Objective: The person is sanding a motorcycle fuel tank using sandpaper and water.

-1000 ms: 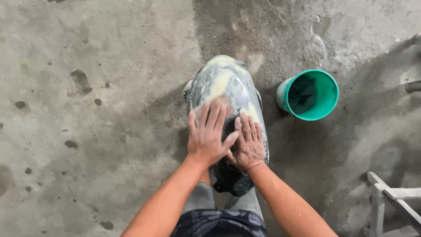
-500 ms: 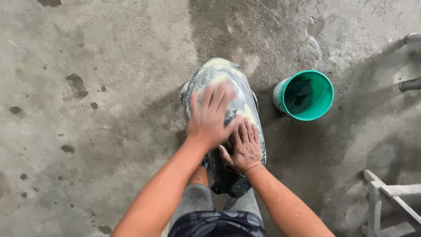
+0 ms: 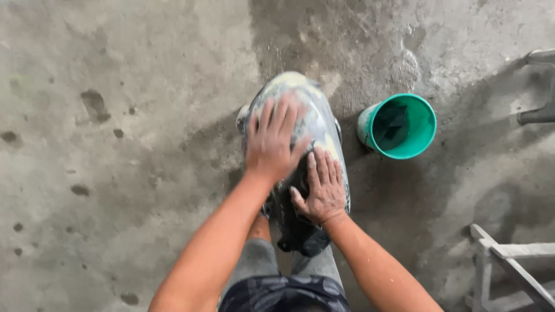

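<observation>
Left hand (image 3: 272, 141) farther up lengthwise tank (image 3: 312, 124)

A rounded dark shell (image 3: 315, 124), seemingly hard and smooth, is seen smeared with a matt, chalky grey and yellowish coating; its lower part stays darker and barer. The green bucket (image 3: 402, 126) looks like smooth plastic with a slight sheen. The floor (image 3: 115, 144) is rough, matt concrete, mottled and pitted, with dark stains. A pale frame (image 3: 509, 263) at the lower right appears to be dusty, unfinished wood. Both hands (image 3: 276, 141) are bare and dusted grey.
</observation>
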